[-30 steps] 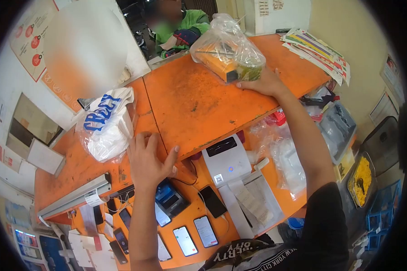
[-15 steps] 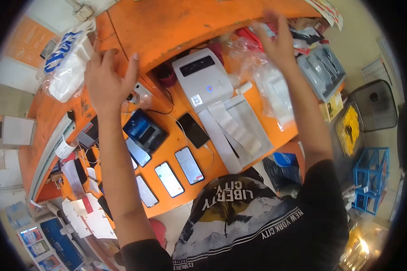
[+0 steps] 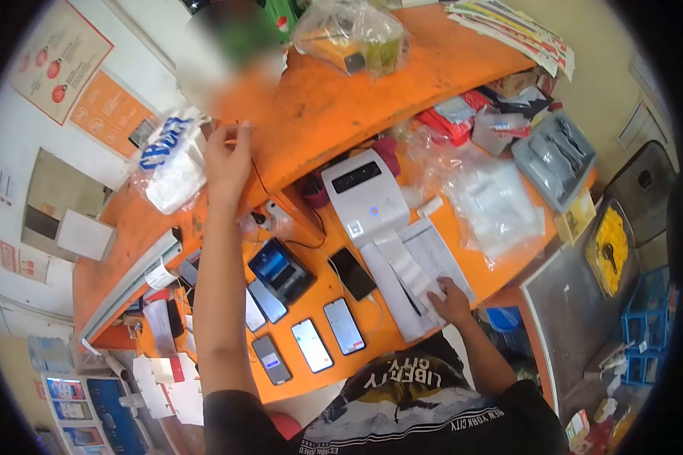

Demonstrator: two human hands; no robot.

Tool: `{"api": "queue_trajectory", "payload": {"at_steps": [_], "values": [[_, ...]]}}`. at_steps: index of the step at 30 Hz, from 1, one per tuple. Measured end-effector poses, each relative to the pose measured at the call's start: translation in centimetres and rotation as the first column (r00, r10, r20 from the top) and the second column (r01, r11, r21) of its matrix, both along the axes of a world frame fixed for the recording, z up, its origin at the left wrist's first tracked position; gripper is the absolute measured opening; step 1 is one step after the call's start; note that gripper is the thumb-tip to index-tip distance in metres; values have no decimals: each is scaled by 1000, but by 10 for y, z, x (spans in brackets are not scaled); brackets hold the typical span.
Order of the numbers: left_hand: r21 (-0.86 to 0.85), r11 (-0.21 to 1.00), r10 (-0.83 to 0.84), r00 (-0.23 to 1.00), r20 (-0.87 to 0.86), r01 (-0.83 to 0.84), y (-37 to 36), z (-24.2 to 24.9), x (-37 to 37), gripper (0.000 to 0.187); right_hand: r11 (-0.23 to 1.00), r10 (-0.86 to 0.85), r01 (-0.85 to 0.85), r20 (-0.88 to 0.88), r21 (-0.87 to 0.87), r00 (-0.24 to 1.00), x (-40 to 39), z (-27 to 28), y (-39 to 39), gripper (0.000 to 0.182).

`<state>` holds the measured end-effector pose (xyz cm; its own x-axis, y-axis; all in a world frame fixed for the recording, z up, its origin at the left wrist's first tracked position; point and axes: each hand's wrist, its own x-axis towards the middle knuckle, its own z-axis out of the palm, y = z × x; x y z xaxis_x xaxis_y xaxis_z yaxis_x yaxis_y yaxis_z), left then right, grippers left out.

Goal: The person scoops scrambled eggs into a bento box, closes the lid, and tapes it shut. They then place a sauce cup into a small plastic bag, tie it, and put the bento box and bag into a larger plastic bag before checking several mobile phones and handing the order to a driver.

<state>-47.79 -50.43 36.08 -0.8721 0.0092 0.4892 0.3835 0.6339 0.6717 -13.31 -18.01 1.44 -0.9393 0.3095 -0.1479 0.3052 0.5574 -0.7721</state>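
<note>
My left hand is raised over the upper counter, beside a white plastic bag with blue lettering. Its fingers are pinched together; what they hold, if anything, I cannot make out. Below, my right hand has its fingers curled at the loose end of a long paper strip. That strip runs down from a white printer and lies over an open grey tray. Left of the printer are a dark phone on a cable, two lit phones and a black device with a screen.
Across the upper counter a blurred person stands near a clear bag with things inside. Clear plastic bags and a grey cutlery tray lie to the right. Farther right stands a container of yellow food.
My right hand has come down from above the plastic bags onto the paper strip. My left hand's spread fingers have closed. The view has shifted, showing more counter and the person across it.
</note>
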Motion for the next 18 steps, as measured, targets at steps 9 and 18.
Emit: {"api": "queue_trajectory", "payload": {"at_steps": [9, 18], "values": [[-505, 820, 205, 963, -176, -268, 89, -13, -184, 68, 994, 111, -105, 235, -35, 966, -9, 3, 13, 73], [-608, 759, 300, 954, 8, -233, 99, -4, -208, 31, 976, 180, -132, 294, -175, 939, -14, 5, 23, 65]]}}
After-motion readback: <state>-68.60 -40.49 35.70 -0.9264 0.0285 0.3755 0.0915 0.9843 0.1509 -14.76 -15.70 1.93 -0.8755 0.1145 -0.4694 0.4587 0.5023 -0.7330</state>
